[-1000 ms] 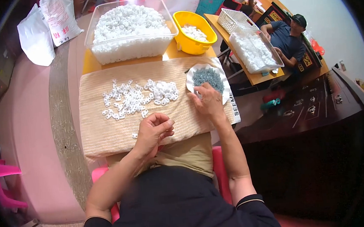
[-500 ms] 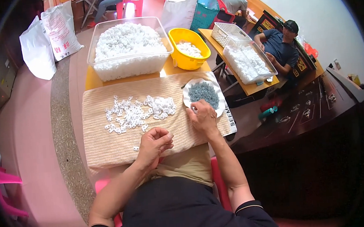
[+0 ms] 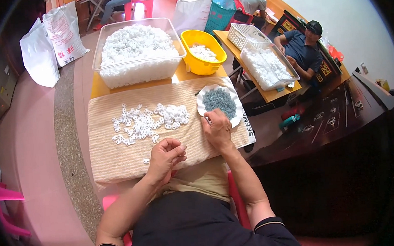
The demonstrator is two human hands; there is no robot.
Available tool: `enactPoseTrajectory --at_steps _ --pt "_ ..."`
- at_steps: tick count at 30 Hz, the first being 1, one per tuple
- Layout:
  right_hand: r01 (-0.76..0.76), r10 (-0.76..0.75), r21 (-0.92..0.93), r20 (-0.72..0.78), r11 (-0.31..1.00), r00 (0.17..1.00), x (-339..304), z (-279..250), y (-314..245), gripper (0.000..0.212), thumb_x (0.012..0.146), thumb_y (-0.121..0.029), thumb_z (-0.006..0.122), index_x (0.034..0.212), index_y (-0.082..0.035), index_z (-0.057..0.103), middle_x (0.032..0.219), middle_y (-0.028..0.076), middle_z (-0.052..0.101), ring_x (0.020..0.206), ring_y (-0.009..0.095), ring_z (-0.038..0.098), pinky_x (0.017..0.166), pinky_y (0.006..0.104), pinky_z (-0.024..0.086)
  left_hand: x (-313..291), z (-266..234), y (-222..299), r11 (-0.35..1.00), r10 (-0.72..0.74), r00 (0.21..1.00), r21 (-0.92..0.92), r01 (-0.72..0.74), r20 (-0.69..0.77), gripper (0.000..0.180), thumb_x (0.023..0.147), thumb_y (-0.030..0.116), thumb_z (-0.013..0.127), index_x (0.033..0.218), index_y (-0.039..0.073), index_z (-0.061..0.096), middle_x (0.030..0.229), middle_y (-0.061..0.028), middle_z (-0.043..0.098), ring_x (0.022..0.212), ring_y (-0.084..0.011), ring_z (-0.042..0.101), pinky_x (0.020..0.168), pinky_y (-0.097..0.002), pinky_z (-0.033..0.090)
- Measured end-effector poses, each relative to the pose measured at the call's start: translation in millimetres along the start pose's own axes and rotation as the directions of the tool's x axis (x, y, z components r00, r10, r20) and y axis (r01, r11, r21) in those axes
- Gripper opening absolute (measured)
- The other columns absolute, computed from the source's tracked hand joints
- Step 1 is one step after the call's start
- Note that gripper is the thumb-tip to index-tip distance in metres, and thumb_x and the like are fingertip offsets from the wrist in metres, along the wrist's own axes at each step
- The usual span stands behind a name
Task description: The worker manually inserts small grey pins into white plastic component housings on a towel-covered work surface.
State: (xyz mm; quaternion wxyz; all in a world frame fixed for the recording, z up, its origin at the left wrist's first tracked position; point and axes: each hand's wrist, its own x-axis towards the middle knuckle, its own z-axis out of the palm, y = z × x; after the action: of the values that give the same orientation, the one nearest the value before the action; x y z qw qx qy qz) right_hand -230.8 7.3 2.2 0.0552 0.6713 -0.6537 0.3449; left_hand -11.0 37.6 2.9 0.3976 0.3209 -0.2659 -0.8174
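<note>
The right hand (image 3: 217, 129) pinches something too small to make out at the near rim of a white plate (image 3: 203, 105) of small grey metal bits. The left hand (image 3: 165, 156) curls loosely closed on the ribbed beige cloth (image 3: 117, 160), near scattered white plastic pieces (image 3: 149, 119). A clear tub (image 3: 138, 72) and yellow bowl (image 3: 202, 65) stand beyond.

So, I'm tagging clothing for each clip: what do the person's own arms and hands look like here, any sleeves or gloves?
Both hands are bare, with no gloves: the left hand and the right hand. No ring or watch can be made out. The forearms are uncovered; short dark sleeves end near the elbows, the right one with a thin pale band at its hem.
</note>
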Motion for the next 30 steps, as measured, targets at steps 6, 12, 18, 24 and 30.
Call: enactPoseTrajectory --at_steps 6,12,18,24,30 --pt "0.027 -0.026 0.029 -0.028 0.999 0.999 -1 2 1 0.006 0.079 -0.007 0.066 0.081 -0.003 0.063 0.08 0.013 0.058 0.076 0.033 0.058 0.068 0.0419 0.046 0 0 -1 1.0 0.002 1.0 -0.006 -0.002 -0.016 0.013 0.086 0.007 0.068 0.093 0.005 0.058 0.083 -0.0037 0.062 0.072 -0.0117 0.062 0.067 -0.0251 0.056" --pt "-0.018 0.019 0.049 -0.008 0.999 1.0 -2 1 0 0.007 0.082 -0.011 0.064 0.083 -0.004 0.064 0.083 0.012 0.06 0.078 0.032 0.059 0.071 0.0424 0.046 -1 1 0 1.0 -0.011 1.0 -0.004 0.011 -0.027 0.012 0.086 0.005 0.068 0.093 0.005 0.059 0.083 -0.0023 0.061 0.073 -0.0104 0.061 0.067 -0.0241 0.055" --pt "-0.087 0.091 0.138 -0.019 0.987 0.996 -1 0 2 0.009 0.085 -0.01 0.063 0.085 -0.001 0.064 0.083 0.014 0.061 0.075 0.032 0.06 0.067 0.0404 0.047 -1 1 -1 1.0 -0.012 0.999 -0.007 0.012 -0.03 0.01 0.086 0.004 0.067 0.093 0.004 0.06 0.081 -0.0029 0.063 0.071 -0.011 0.062 0.067 -0.0241 0.055" --pt "-0.092 0.099 0.158 -0.039 0.983 0.994 1 -3 8 0.009 0.086 -0.007 0.062 0.087 0.001 0.063 0.082 0.015 0.061 0.074 0.032 0.06 0.066 0.0379 0.047 1 -1 -6 0.999 -0.025 0.999 -0.035 0.024 -0.019 0.011 0.086 0.003 0.067 0.096 0.003 0.063 0.083 -0.0053 0.065 0.072 -0.0126 0.064 0.068 -0.0256 0.057" --pt "-0.135 0.144 0.208 -0.029 0.969 0.989 3 -10 10 0.01 0.088 -0.008 0.062 0.088 0.002 0.063 0.081 0.012 0.06 0.071 0.024 0.059 0.064 0.0333 0.046 2 -2 -9 1.0 -0.007 1.0 -0.025 0.007 0.019 0.016 0.087 0.004 0.066 0.102 -0.001 0.064 0.085 -0.0071 0.066 0.074 -0.0131 0.065 0.071 -0.0254 0.057"
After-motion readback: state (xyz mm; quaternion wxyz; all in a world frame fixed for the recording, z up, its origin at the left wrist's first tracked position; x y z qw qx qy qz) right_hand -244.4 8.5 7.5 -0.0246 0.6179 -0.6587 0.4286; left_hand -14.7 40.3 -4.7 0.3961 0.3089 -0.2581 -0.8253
